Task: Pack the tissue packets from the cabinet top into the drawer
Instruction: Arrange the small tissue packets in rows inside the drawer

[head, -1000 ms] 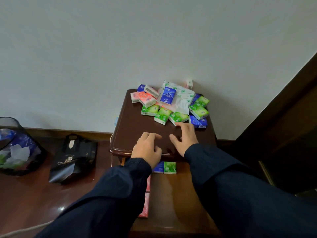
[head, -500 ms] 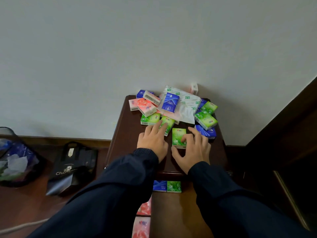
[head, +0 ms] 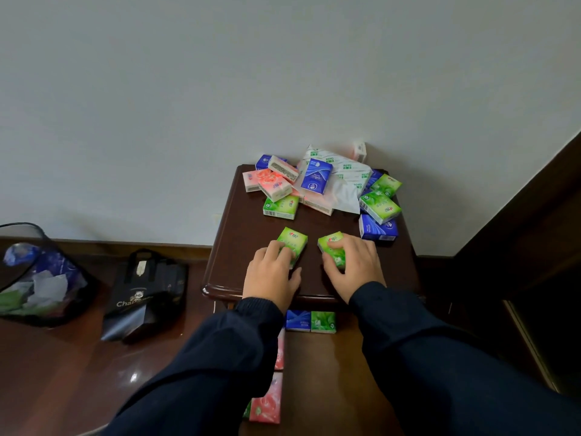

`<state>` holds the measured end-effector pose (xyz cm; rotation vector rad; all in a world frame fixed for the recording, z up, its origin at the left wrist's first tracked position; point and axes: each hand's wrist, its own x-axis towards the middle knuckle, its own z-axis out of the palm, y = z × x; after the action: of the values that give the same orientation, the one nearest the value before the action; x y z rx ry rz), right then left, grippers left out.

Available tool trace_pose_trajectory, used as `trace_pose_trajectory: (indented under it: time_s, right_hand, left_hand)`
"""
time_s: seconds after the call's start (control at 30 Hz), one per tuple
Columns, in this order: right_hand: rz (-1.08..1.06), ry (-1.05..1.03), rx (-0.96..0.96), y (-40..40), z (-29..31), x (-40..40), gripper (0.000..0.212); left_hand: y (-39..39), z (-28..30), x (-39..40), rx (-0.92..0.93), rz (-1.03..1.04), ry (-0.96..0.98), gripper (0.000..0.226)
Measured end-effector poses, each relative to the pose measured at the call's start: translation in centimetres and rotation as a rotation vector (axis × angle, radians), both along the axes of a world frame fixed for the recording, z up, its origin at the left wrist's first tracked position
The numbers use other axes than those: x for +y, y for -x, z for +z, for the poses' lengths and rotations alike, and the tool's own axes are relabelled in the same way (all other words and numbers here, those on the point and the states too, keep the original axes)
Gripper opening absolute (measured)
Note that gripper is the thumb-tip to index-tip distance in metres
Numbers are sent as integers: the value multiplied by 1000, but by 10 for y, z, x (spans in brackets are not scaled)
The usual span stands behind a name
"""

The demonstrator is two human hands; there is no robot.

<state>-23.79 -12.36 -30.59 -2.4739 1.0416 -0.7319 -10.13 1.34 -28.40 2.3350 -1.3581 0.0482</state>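
1. I am holding my left hand over one green tissue packet near the front of the tabletop, fingers curling onto its near end and gripping it.
2. My right hand is closing around a second green packet, thumb on its left side and fingers wrapping over the top. The two packets are lying just beside each other, not touching.
3. The pile of tissue packets is sitting at 12 o'clock from my hands, against the wall: pink ones at 11 o'clock, a blue one standing tilted on top in the middle, green ones at 1 o'clock.
4. A blue packet is lying at 2 o'clock from my right hand, near the tabletop's right edge.
5. The open drawer is showing below the tabletop, at 6 o'clock; a blue and a green packet are sitting side by side at its back, and pink packets are lining its left side, partly hidden by my left sleeve.
6. On the floor at 9 o'clock a black bag is slumping, with a mesh bin beyond it.
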Motion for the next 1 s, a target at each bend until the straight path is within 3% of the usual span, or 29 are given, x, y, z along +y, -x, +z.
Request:
trace_pose_trajectory:
  time_s: [0.13, 0.23, 0.3, 0.4, 0.6, 0.77, 0.9, 1.0]
  right_hand:
    - [-21, -153, 38, 16, 11, 26, 44]
    - [-27, -298, 49, 32, 23, 43, 72]
    - [-15, -346, 53, 41, 29, 53, 79]
    - [-2, -487, 51, 58, 31, 71, 67]
    - [-67, -1056, 86, 79, -3, 102, 63]
    - [-293, -1125, 59, 68, -37, 117, 64]
    - [-347, -1273, -54, 50, -42, 131, 37]
    - [-414, -1323, -79, 37, -42, 132, 46]
  left_hand:
    - [7, 12, 11, 99, 60, 3, 19]
    - [18, 20, 22, 230, 168, 4, 47]
    - [24, 24, 34, 340, 229, 17, 70]
    - [38, 23, 60, 437, 261, 2, 90]
    - [69, -4, 119, 772, 378, 163, 85]
    - [80, -20, 149, 953, 323, 255, 94]
    - [79, -30, 159, 1013, 243, 296, 98]
    - [75, -36, 159, 1062, 230, 232, 94]
